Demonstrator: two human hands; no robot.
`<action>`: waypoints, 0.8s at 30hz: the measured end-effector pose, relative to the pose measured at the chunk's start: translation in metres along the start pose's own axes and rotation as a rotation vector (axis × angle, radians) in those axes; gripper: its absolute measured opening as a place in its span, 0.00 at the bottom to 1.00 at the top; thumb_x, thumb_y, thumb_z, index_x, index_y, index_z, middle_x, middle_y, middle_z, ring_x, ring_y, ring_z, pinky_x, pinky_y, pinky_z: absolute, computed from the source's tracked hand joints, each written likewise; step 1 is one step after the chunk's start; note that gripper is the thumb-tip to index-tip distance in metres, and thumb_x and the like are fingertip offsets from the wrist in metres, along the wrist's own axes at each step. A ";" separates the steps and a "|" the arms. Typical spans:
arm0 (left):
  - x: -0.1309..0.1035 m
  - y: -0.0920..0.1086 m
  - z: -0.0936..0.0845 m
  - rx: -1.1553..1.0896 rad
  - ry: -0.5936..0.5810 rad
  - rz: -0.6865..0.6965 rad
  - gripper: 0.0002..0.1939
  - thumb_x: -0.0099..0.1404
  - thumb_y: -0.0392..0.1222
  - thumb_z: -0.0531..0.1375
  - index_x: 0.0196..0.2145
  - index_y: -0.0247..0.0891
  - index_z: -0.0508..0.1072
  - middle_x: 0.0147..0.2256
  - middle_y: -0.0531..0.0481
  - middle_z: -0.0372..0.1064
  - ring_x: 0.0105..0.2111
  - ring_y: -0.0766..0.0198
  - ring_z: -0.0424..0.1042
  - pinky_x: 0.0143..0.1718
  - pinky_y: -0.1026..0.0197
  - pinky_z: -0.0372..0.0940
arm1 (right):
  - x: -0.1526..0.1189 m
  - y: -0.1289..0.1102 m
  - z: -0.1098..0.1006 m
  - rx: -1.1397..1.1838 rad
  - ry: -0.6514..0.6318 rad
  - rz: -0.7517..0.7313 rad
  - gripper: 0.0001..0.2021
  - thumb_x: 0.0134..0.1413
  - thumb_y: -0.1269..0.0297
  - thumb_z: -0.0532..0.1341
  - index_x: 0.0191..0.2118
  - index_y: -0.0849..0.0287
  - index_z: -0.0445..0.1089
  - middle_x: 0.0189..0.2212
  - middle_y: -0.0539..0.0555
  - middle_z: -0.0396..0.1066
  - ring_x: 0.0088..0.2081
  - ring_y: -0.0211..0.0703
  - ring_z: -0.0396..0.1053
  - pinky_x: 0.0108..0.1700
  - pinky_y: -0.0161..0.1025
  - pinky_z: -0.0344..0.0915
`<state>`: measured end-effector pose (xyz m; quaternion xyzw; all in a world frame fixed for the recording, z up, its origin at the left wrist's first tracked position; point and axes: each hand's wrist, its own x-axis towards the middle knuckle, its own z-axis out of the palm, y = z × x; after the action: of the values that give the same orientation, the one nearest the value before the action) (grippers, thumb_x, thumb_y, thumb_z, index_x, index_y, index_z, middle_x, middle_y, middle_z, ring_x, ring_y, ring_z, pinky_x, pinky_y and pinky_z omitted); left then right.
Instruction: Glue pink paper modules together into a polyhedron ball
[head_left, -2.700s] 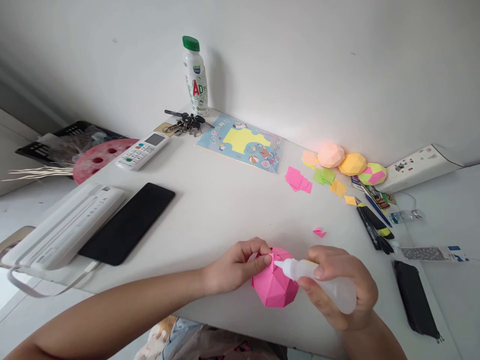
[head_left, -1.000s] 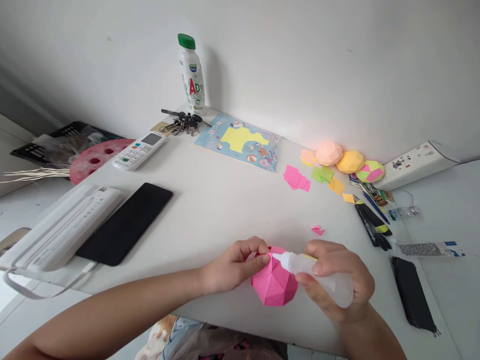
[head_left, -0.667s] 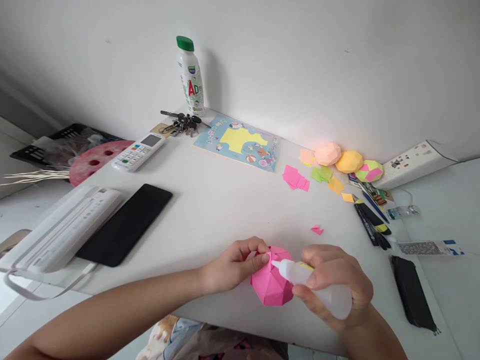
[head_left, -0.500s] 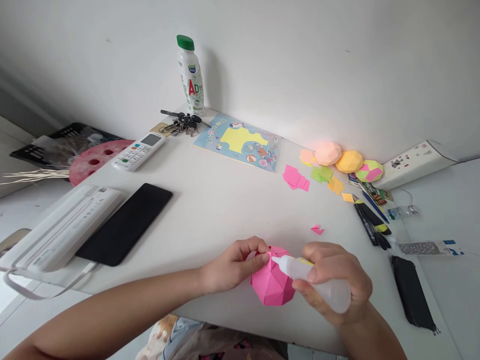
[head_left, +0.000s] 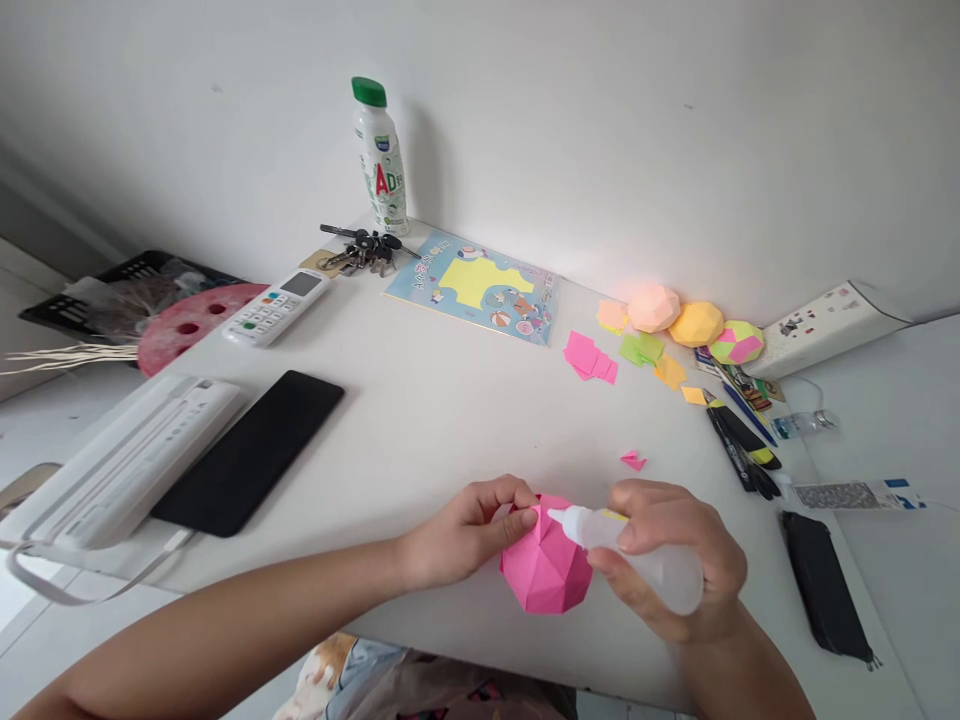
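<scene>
- Pink paper ball (head_left: 547, 580), faceted: near the table's front edge, between the two hands; whether it rests on the white table (head_left: 450, 420) or hangs just above it, cannot tell.
- Left hand (head_left: 474, 532): thumb and forefinger pinched on the ball's upper left edge. Judged best practice: a firm grip at the rim only, light enough not to crease the facets.
- Right hand (head_left: 686, 550): fingers wrapped around a translucent squeeze bottle (head_left: 679, 582), tilted, nozzle (head_left: 566, 519) pointing at the ball just beside the left thumb. Contact between tip and paper: cannot tell.
- Bottle contents: not identifiable; probably glue. Sound handling: gentle, even pressure, a thin line along the flap, tip clear of the thumb.
- Chief risk, as judged: a hard squeeze floods the fold, wets the paper and sticks the fingers.
- Small folded pink piece (head_left: 633, 461): on the table, beyond the ball, apart from both hands; best left dry.
- Pink paper sheets (head_left: 589, 357): flat, farther back, well apart from the nozzle.
</scene>
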<state>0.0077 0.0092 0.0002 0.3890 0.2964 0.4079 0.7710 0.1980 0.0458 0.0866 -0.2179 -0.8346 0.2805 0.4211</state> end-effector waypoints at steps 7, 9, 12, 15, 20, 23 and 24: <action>0.001 -0.001 0.000 -0.001 -0.001 0.003 0.19 0.63 0.55 0.62 0.33 0.33 0.72 0.32 0.51 0.65 0.32 0.66 0.62 0.36 0.63 0.58 | 0.003 -0.002 0.000 0.044 -0.051 -0.049 0.13 0.47 0.80 0.61 0.35 0.53 0.65 0.17 0.42 0.60 0.17 0.35 0.49 0.19 0.35 0.52; 0.001 0.000 0.000 0.001 -0.002 0.000 0.18 0.64 0.55 0.62 0.34 0.33 0.72 0.32 0.51 0.65 0.32 0.66 0.62 0.36 0.63 0.59 | 0.004 -0.002 0.000 0.036 -0.050 -0.043 0.13 0.47 0.79 0.61 0.35 0.53 0.65 0.17 0.42 0.60 0.16 0.36 0.50 0.19 0.35 0.52; 0.001 0.001 0.000 -0.001 -0.006 0.000 0.18 0.64 0.54 0.62 0.34 0.33 0.72 0.32 0.51 0.65 0.32 0.66 0.63 0.36 0.63 0.59 | 0.004 -0.002 0.000 0.027 -0.049 -0.042 0.13 0.47 0.79 0.62 0.35 0.53 0.65 0.17 0.43 0.62 0.16 0.36 0.51 0.19 0.36 0.54; 0.000 0.002 0.001 0.007 -0.006 -0.006 0.18 0.64 0.55 0.62 0.33 0.34 0.72 0.32 0.51 0.65 0.33 0.66 0.62 0.36 0.62 0.59 | -0.001 -0.003 -0.001 0.025 -0.024 -0.011 0.12 0.48 0.77 0.63 0.36 0.52 0.66 0.19 0.44 0.65 0.17 0.37 0.56 0.19 0.36 0.58; 0.000 0.003 0.000 0.060 0.003 0.008 0.20 0.63 0.57 0.61 0.33 0.35 0.71 0.31 0.51 0.64 0.33 0.64 0.62 0.35 0.62 0.59 | -0.012 0.011 -0.010 0.099 0.199 0.278 0.09 0.49 0.66 0.68 0.36 0.55 0.68 0.26 0.49 0.70 0.21 0.38 0.67 0.20 0.34 0.64; 0.001 0.001 -0.002 0.070 0.008 0.039 0.20 0.63 0.57 0.61 0.31 0.35 0.70 0.31 0.51 0.63 0.32 0.65 0.62 0.35 0.62 0.58 | -0.011 0.034 -0.026 0.309 0.430 0.484 0.12 0.51 0.55 0.67 0.35 0.55 0.68 0.21 0.45 0.66 0.16 0.36 0.64 0.15 0.31 0.59; 0.002 0.001 -0.002 0.070 0.008 0.047 0.20 0.63 0.57 0.61 0.30 0.35 0.70 0.31 0.51 0.63 0.33 0.65 0.62 0.35 0.62 0.58 | -0.011 0.043 -0.033 0.403 0.485 0.538 0.13 0.52 0.51 0.66 0.35 0.54 0.68 0.17 0.43 0.62 0.14 0.34 0.60 0.15 0.31 0.59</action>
<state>0.0065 0.0122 -0.0004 0.4210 0.3043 0.4167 0.7460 0.2364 0.0806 0.0684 -0.4011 -0.5530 0.4788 0.5514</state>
